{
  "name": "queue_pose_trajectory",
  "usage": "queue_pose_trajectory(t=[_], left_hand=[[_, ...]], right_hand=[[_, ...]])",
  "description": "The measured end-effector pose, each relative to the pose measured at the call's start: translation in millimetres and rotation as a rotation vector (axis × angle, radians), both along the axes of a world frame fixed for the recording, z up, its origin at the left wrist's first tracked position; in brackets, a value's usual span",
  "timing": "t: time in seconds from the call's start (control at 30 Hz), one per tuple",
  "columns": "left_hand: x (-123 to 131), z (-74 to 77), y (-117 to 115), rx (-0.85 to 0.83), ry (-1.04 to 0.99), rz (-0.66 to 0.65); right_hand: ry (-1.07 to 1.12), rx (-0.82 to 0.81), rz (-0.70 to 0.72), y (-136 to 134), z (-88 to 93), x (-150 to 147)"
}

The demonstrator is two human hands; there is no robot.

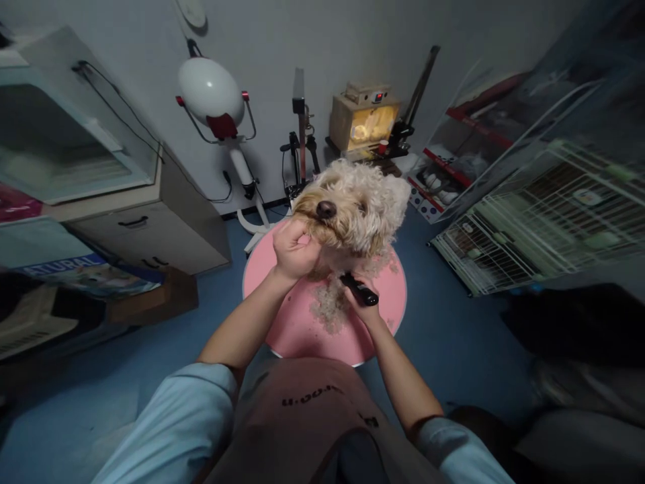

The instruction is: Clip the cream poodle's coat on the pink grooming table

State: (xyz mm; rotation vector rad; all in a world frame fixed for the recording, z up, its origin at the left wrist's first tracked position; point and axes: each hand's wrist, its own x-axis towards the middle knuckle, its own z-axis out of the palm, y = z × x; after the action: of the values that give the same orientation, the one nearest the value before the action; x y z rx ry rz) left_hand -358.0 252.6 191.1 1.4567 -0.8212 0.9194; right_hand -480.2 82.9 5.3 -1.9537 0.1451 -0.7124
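A curly cream-coloured dog (375, 195) is on a round pink table (292, 329), its muzzle tipped upward. My left hand (297, 252) is closed on the fur at the side of its muzzle and chin. Below the dog's chin, my right hand (363, 310) grips a black hair clipper (360, 290); the clipper's front end is hidden near the neck and chest. Clumps of cut fur (330, 306) lie on the tabletop between my forearms, with more by the dog's right-hand side in the view.
Behind the table stand a white dryer (210, 91) on a stand and a lit wooden box (365, 121). Wire cages (544, 215) line the right. A cabinet (146, 235) and a bag (95, 265) are at left. Blue floor (428, 316) surrounds the table.
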Motion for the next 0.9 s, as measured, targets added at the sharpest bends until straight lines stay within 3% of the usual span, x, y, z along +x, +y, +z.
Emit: queue_pose_trajectory(t=[0.07,0.13,0.27,0.37,0.5,0.73,0.83,0.9], left_hand=[[2.4,-0.3,3.2,0.038,0.012,0.001],[5.4,-1.0,5.9,0.065,0.03,-0.005],[11.7,-0.2,8.0,0.068,0.011,-0.049],[15.9,1.5,8.1,0.059,-0.01,-0.113],[20.4,2.7,7.4,0.084,-0.023,-0.165],[26.9,5.6,6.6,0.115,-0.083,-0.209],[29.6,-21.1,14.4,0.125,-0.021,-0.255],[27.4,-61.1,20.1,0.05,0.125,-0.248]], right_hand=[[-0.01,-0.02,-0.019,5.2,-2.4,-9.1],[-0.076,-0.012,-0.102,11.3,6.3,-11.9],[-0.207,-0.069,-0.234,29.8,21.5,3.8],[-0.119,-0.157,-0.249,43.7,6.2,13.4],[-0.045,-0.225,-0.253,55.8,-20.3,3.9],[-0.117,-0.215,-0.439,61.8,-9.8,12.2],[0.0,-0.21,-0.398,63.3,-15.7,15.4],[0.034,-0.207,-0.35,64.4,-20.5,8.2]])
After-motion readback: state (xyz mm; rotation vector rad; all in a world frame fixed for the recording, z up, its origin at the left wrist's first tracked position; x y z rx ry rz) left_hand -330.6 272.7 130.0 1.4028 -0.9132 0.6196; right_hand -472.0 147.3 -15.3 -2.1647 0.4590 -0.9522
